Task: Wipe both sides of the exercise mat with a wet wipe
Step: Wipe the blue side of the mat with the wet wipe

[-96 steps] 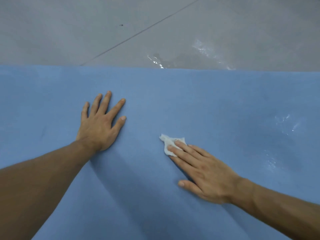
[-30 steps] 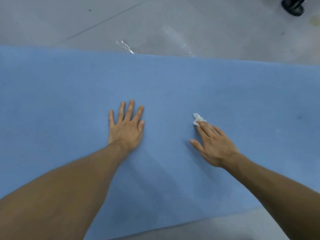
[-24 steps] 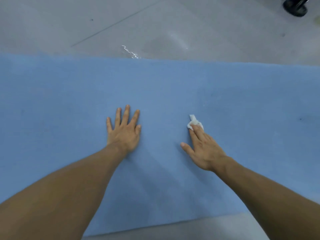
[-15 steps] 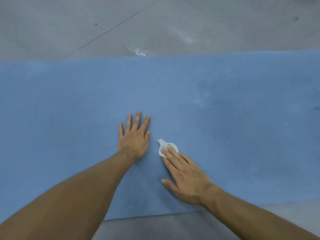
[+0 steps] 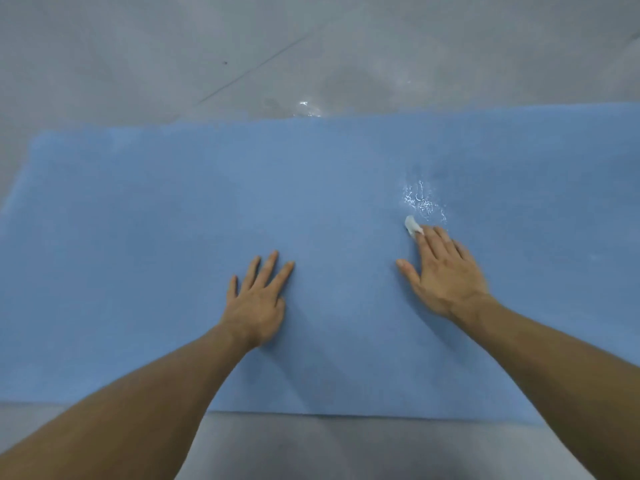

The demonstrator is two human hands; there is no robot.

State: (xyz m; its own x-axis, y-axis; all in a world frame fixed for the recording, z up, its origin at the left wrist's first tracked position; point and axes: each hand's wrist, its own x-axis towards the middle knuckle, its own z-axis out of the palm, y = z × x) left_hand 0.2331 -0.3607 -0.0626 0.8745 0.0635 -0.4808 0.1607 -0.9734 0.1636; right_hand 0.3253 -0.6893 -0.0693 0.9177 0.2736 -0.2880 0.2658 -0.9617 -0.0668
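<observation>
A blue exercise mat (image 5: 145,220) lies flat on the floor and fills most of the view, its left end showing. My left hand (image 5: 258,303) rests flat on the mat near its middle, fingers spread, holding nothing. My right hand (image 5: 445,271) lies palm down to the right, its fingertips pressing a small crumpled white wet wipe (image 5: 412,226) against the mat. Only a corner of the wipe shows past the fingers. Just beyond the wipe a wet shiny patch (image 5: 422,200) glistens on the mat.
Grey smooth floor (image 5: 173,57) surrounds the mat, with a thin seam line running diagonally and a wet glint (image 5: 306,108) at the mat's far edge. A strip of floor also shows along the near edge between my forearms.
My right hand has slid the wipe from beside my left hand out to the right and farther away. My left hand stays planted. The view has shifted, showing the mat's left end.
</observation>
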